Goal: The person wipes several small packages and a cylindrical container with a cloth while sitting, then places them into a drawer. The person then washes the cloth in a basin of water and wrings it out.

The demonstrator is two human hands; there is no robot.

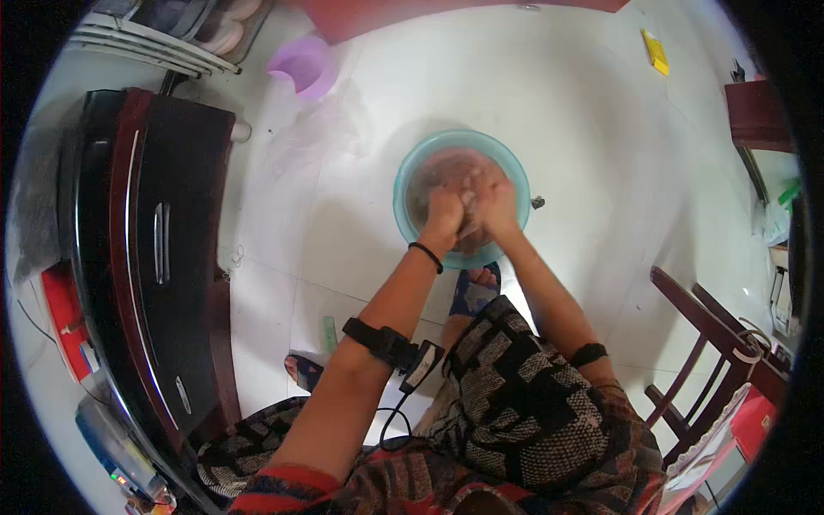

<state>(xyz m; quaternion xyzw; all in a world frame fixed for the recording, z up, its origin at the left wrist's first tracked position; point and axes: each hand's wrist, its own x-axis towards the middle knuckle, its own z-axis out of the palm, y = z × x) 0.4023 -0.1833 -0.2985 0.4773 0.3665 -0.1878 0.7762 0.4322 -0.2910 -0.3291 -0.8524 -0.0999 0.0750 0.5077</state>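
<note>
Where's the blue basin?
In the head view, the basin is on the floor, slightly up and right of centre, just beyond a slipper, both hands inside.

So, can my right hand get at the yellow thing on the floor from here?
Probably not without leaning or moving: the yellow thing lies well beyond the teal basin, where your right hand is busy, though only the basin's rim seems in the way.

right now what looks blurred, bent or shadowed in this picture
Head view: the left hand and right hand look smeared, probably by motion; head view: the dark cabinet bows along the black rim; head view: the pale floor is bright, with soft shadow beside the teal basin.
</note>
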